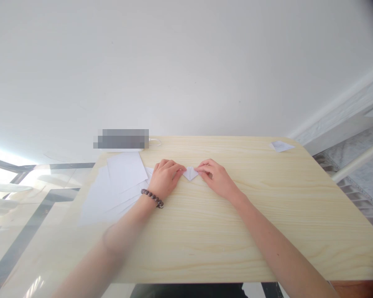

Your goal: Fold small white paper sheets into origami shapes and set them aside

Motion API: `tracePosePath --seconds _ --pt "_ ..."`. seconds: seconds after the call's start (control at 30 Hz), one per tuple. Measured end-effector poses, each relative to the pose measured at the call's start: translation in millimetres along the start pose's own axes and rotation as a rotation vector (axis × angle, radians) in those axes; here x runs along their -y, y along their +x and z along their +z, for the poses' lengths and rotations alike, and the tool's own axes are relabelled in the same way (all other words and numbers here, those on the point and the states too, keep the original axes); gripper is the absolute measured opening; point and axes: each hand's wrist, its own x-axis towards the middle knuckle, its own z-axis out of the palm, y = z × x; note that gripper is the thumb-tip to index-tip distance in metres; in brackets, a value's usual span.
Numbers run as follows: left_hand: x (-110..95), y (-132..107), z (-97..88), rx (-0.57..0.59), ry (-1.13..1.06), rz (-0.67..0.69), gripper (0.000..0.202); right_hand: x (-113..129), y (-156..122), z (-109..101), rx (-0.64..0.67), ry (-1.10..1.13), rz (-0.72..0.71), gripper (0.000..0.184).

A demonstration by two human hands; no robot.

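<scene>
A small folded piece of white paper (190,174) lies at the middle of the table, its lower end coming to a point and crease lines running down its centre. My left hand (167,177), with a dark beaded bracelet (152,197) at the wrist, pinches its left corner. On the opposite side, my right hand (216,177) grips the right corner between thumb and fingertips. Both hands rest close to the wooden tabletop (199,231). The fingertips cover the paper's two side corners.
Loose white sheets (126,169) overlap at the table's left, partly under my left forearm. A blurred-out grey object (124,140) with a white cable (155,142) stands at the back left. Another folded paper (281,146) lies at the back right. A white wall (186,70) borders the far edge.
</scene>
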Motion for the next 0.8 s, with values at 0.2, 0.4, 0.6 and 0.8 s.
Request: tracePosePath --seconds 0.2,0.4,0.6,0.8 --pt "2.1 0.0 0.4 0.012 -0.001 0.008 0.024 -0.7 0.2 0.7 0.001 0.005 0.007 0.025" --pt "1.0 1.6 0.1 0.023 0.004 0.001 0.023 -1.3 0.3 2.1 0.0 0.008 0.015 0.025" --pt "-4.8 -0.1 -1.7 -0.016 -0.003 -0.008 0.019 1.3 -0.5 4.4 -0.008 -0.015 0.022 0.019" --pt "-5.7 0.4 -2.5 0.0 -0.005 -0.013 0.016 3.8 -0.5 4.9 -0.017 -0.086 0.022 0.015"
